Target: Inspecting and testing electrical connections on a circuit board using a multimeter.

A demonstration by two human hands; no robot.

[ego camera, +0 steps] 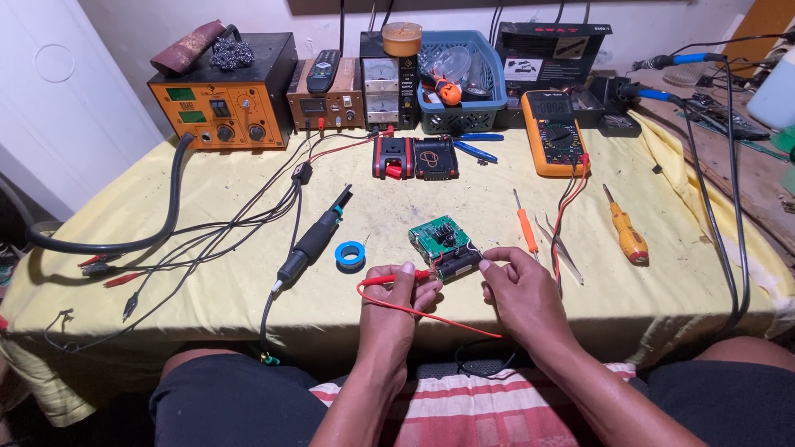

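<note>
Pinching the red probe (396, 279) in your left hand (399, 300), you lay it left-to-right, tip at the battery pack (447, 246). Your right hand (517, 285) fingers touch the pack's right end; it lies diagonally mid-worktop (207, 199).

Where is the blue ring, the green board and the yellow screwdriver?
Blue ring (350, 253), head view: on its blue band, left side of the hole.
Green board (439, 236), head view: middle of its top face.
Yellow screwdriver (628, 237), head view: on its yellow handle.
</note>
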